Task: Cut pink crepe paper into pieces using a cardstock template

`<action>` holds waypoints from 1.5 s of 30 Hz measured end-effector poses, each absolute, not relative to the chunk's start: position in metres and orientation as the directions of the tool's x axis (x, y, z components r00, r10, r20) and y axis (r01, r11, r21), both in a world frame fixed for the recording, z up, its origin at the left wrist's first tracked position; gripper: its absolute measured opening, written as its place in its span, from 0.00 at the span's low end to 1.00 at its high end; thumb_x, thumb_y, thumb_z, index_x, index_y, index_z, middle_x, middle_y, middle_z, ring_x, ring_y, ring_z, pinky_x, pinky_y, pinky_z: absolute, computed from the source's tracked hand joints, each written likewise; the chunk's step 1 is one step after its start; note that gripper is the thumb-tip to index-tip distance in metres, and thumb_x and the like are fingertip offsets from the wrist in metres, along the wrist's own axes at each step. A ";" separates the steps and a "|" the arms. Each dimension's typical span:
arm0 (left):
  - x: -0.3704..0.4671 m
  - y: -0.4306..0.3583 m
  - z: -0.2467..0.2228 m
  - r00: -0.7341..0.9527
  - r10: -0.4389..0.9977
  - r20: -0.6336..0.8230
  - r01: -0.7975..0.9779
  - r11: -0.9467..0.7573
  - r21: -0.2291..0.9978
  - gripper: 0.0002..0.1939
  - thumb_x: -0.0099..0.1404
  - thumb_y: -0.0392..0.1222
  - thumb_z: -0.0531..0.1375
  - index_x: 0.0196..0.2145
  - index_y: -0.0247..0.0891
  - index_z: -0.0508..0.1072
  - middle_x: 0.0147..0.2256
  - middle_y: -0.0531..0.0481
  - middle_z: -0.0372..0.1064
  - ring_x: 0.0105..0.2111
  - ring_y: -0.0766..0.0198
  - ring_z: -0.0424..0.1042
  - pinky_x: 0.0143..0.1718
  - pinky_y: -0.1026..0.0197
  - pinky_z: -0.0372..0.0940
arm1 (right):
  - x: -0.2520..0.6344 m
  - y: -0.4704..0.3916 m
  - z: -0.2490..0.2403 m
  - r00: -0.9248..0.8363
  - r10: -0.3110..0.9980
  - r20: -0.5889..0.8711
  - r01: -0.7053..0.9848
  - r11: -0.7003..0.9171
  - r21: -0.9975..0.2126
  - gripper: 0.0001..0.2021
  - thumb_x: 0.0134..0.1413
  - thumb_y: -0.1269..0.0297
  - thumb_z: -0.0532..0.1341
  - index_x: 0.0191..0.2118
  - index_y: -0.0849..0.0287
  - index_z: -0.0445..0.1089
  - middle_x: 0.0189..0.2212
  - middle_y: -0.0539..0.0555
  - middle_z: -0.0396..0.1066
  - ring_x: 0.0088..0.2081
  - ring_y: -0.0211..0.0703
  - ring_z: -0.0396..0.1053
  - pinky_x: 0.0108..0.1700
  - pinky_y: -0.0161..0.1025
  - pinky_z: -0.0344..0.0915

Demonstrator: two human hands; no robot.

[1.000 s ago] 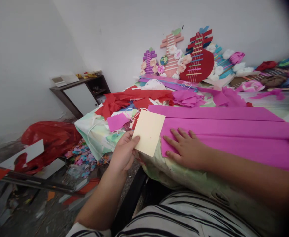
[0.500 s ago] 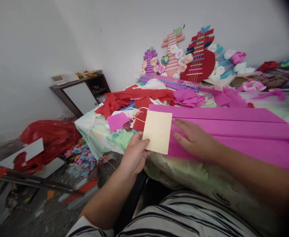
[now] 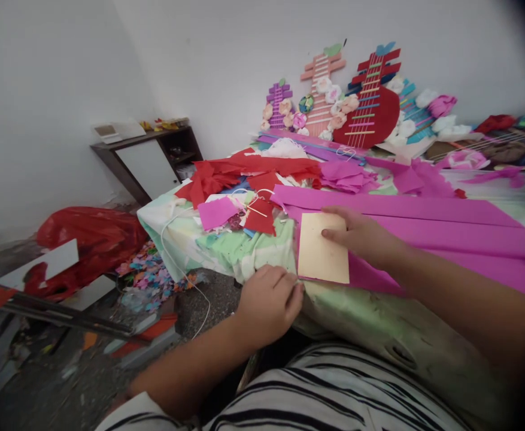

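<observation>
A cream rectangular card (image 3: 321,254) lies on the lower left end of the long magenta paper (image 3: 446,236), close to the table's front edge. My right hand (image 3: 361,236) grips the card's upper right part, its thumb on top and its other fingers at the top edge. My left hand (image 3: 271,302) is off the card, at the cloth edge just left of it, with fingers curled together; whether anything small is inside cannot be seen. Left of the magenta paper are a small pink piece (image 3: 218,213) and a red piece (image 3: 261,216).
Red scraps (image 3: 212,179) and crumpled magenta paper (image 3: 347,176) lie behind. Decorated guitar shapes (image 3: 370,114) lean on the wall. A low cabinet (image 3: 143,170) stands at the left, and a red plastic bag (image 3: 96,230) is on the floor.
The card has moved right and now lies on the magenta paper. My left hand has let go of it and drawn down; my right hand has taken hold of it.
</observation>
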State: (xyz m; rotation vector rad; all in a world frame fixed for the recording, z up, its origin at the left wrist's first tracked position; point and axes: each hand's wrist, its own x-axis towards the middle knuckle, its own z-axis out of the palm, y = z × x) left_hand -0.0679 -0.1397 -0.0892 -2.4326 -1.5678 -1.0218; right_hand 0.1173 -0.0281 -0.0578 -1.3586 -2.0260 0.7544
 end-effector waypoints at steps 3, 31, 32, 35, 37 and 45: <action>-0.073 -0.143 -0.104 0.328 0.736 0.592 0.875 -0.473 0.103 0.11 0.60 0.40 0.49 0.34 0.33 0.69 0.24 0.47 0.65 0.27 0.61 0.63 0.30 0.58 0.61 | 0.120 -0.025 -0.062 -0.333 0.942 0.040 0.613 0.249 -0.750 0.25 0.46 0.53 0.56 0.52 0.50 0.57 0.40 0.54 0.68 0.34 0.43 0.67 0.33 0.41 0.65; -0.069 -0.139 -0.111 0.358 0.710 0.606 0.859 -0.506 0.084 0.12 0.60 0.39 0.50 0.38 0.33 0.67 0.24 0.49 0.69 0.24 0.63 0.68 0.26 0.62 0.61 | 0.118 -0.020 -0.072 -0.344 0.938 0.041 0.597 0.252 -0.761 0.24 0.48 0.57 0.54 0.53 0.54 0.56 0.36 0.54 0.70 0.32 0.44 0.68 0.31 0.41 0.66; -0.069 -0.140 -0.112 0.360 0.705 0.612 0.860 -0.505 0.076 0.12 0.59 0.39 0.50 0.38 0.32 0.67 0.23 0.49 0.68 0.24 0.63 0.67 0.25 0.62 0.61 | 0.118 -0.020 -0.072 -0.342 0.939 0.032 0.597 0.244 -0.764 0.24 0.47 0.57 0.55 0.53 0.54 0.56 0.36 0.54 0.70 0.32 0.43 0.68 0.32 0.41 0.66; -0.070 -0.140 -0.113 0.374 0.691 0.619 0.865 -0.501 0.036 0.11 0.59 0.39 0.51 0.38 0.33 0.68 0.22 0.50 0.67 0.22 0.63 0.66 0.24 0.61 0.59 | 0.119 -0.018 -0.075 -0.337 0.941 0.030 0.612 0.244 -0.752 0.24 0.46 0.56 0.55 0.51 0.52 0.57 0.39 0.53 0.69 0.35 0.44 0.68 0.34 0.42 0.66; -0.070 -0.140 -0.114 0.391 0.677 0.624 0.865 -0.502 0.003 0.11 0.59 0.39 0.51 0.37 0.34 0.68 0.20 0.51 0.65 0.22 0.64 0.65 0.24 0.62 0.58 | 0.119 -0.017 -0.075 -0.335 0.941 0.043 0.633 0.259 -0.729 0.24 0.46 0.55 0.55 0.51 0.51 0.57 0.40 0.53 0.68 0.36 0.45 0.68 0.36 0.42 0.65; -0.072 -0.138 -0.110 0.427 0.622 0.656 0.856 -0.512 -0.072 0.09 0.59 0.39 0.52 0.34 0.35 0.69 0.19 0.51 0.63 0.21 0.66 0.63 0.22 0.63 0.54 | 0.115 -0.025 -0.061 -0.383 0.921 0.070 0.758 0.357 -0.547 0.25 0.46 0.57 0.54 0.52 0.54 0.57 0.45 0.54 0.65 0.42 0.47 0.65 0.41 0.43 0.62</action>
